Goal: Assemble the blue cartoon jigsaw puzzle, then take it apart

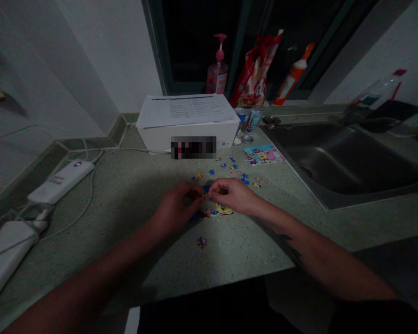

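Observation:
My left hand (176, 208) and my right hand (231, 195) meet over a green speckled countertop (132, 195), fingers pinched together at a small jigsaw piece (204, 195) between them. Just under them lies a partly joined cluster of colourful puzzle pieces (220, 211) on a blue piece. Several loose pieces (235, 169) are scattered beyond the hands, one lone piece (201, 242) lies nearer to me, and a cartoon picture card (264, 153) lies by the sink.
A white box (188, 123) with papers on top stands behind the pieces. A steel sink (348, 162) is at right. Two power strips (61, 181) with cables lie at left. A pink pump bottle (217, 69), a red bag (254, 74) and an orange bottle (292, 76) stand on the sill.

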{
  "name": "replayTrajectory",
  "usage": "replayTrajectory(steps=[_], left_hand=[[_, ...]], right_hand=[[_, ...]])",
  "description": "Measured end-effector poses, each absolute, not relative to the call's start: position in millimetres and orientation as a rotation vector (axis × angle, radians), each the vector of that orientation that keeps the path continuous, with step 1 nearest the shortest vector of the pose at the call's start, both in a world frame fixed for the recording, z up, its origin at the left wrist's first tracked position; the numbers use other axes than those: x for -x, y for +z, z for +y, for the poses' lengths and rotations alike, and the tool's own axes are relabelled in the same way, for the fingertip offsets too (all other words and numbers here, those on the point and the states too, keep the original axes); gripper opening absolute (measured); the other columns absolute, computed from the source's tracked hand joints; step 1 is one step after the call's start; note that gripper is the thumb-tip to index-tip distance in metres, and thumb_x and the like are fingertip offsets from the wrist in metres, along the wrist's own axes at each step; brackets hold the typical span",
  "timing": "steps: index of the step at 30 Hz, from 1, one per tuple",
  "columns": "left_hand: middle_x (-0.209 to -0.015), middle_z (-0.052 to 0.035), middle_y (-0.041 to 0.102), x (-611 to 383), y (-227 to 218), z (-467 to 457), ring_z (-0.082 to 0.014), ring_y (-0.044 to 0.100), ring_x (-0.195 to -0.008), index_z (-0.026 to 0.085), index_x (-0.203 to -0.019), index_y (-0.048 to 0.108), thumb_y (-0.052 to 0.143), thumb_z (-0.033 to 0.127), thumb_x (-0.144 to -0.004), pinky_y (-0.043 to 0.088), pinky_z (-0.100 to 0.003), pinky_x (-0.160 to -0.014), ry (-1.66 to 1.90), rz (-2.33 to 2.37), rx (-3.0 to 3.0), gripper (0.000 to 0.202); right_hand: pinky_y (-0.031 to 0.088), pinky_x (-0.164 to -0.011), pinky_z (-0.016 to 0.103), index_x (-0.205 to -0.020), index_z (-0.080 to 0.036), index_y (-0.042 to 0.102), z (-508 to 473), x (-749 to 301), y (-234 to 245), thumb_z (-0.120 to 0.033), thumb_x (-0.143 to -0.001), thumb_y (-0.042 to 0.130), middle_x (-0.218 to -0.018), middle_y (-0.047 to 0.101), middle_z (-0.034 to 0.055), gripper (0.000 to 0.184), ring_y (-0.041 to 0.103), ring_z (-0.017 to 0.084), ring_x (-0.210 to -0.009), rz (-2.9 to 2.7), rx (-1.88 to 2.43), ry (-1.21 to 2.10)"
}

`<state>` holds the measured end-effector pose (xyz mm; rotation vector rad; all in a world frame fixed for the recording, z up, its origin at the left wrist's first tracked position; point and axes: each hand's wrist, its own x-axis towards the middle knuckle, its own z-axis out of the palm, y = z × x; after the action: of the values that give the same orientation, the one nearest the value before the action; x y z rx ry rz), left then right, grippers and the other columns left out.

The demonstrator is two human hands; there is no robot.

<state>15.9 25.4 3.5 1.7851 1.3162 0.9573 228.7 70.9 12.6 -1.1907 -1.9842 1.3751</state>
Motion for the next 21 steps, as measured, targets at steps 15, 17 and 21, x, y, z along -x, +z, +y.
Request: replayTrajectory(steps=[15, 17, 21], left_hand=[[-0.084, -0.0062, 0.075, -17.2, 0.0, 29.0, -0.0222, 0.068, -0.078, 0.023, -0.087, 0.075, 0.078, 0.025, -0.081, 0.054, -0.038, -0.076, 1.002, 1.236, -1.424, 0.007], [-0.084, -0.0061, 0.075, -16.8, 0.2, 29.2, -0.0220, 0.068, -0.078, 0.023, -0.086, 0.075, 0.078, 0.025, -0.081, 0.054, -0.038, -0.076, 1.003, 1.244, -1.418, 0.007], [-0.083, -0.0057, 0.075, -16.9, -0.3, 29.6, -0.0214, 0.068, -0.076, 0.022, -0.086, 0.074, 0.078, 0.025, -0.080, 0.054, -0.038, -0.074, 0.980, 1.282, -1.363, 0.008]], right_hand=[[0.044, -0.064, 0.027, -0.096, -0.020, 0.073, 69.2, -232.6, 14.2, -0.023, -0.091, 0.069, -0.081, 0.070, -0.0006, 0.007, 0.058, 0.012, -0.067, -2.183, 1.028, 1.131], [0.044, -0.065, 0.028, -0.094, -0.020, 0.074, 69.4, -233.3, 14.8, -0.023, -0.092, 0.069, -0.082, 0.070, -0.0003, 0.006, 0.058, 0.012, -0.068, -2.222, 0.996, 1.102], [0.043, -0.065, 0.027, -0.092, -0.020, 0.075, 69.3, -233.8, 15.5, -0.021, -0.092, 0.070, -0.083, 0.069, -0.0003, 0.005, 0.058, 0.012, -0.067, -2.309, 0.984, 1.040]])
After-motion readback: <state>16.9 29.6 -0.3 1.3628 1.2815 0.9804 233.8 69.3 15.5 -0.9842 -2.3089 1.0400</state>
